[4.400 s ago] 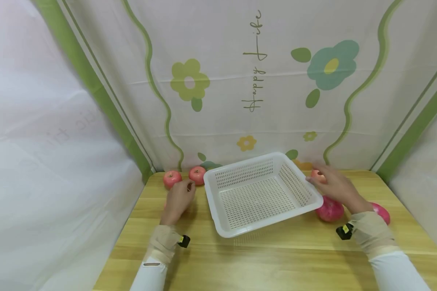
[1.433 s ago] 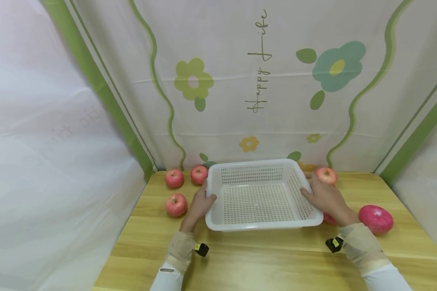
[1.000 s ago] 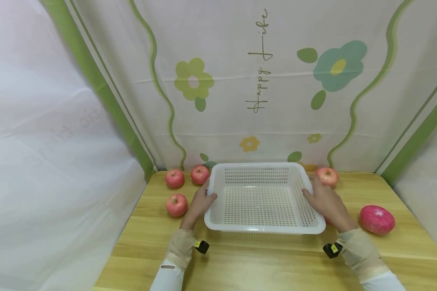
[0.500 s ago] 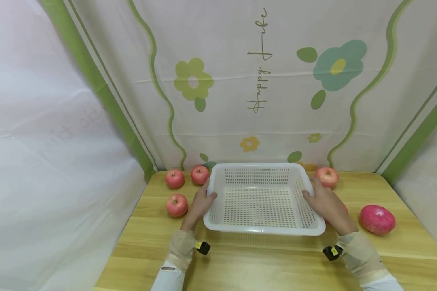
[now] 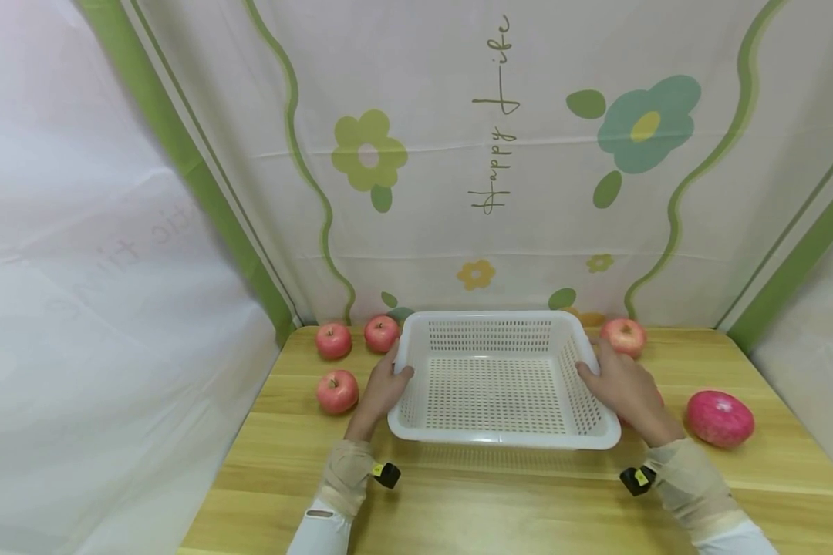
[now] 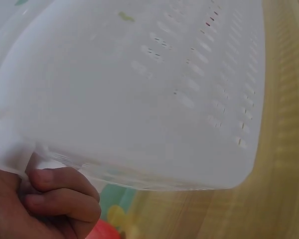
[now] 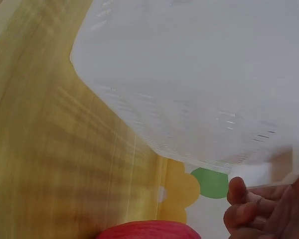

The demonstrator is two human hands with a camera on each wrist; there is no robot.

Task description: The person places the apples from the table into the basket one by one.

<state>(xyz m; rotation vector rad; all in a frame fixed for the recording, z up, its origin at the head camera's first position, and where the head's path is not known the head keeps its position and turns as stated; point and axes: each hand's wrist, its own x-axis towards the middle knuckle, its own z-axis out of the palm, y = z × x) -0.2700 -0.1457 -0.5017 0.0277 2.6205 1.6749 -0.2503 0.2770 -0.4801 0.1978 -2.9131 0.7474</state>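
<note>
A white perforated plastic basket [image 5: 503,442] with nothing inside sits in the middle of the table, its long sides running left to right. My left hand [image 5: 383,385] grips its left rim, thumb over the edge; in the left wrist view the curled fingers [image 6: 65,196] are under the rim. On the opposite side my right hand [image 5: 619,385] holds the right rim, thumb on top, and its fingers [image 7: 241,214] curl below the edge in the right wrist view.
Left of the basket lie three red apples, a front one [image 5: 336,391] and two behind. On the right are a pale red fruit with a crown [image 5: 623,338], a deep pink oval fruit [image 5: 720,418] and another pink fruit mostly behind my right hand. A printed curtain [image 5: 423,231] stands behind.
Both hands have come from beside the basket onto its side rims. The basket has turned from slanted to straight and shifted slightly nearer. Over the last half second almost nothing moved.
</note>
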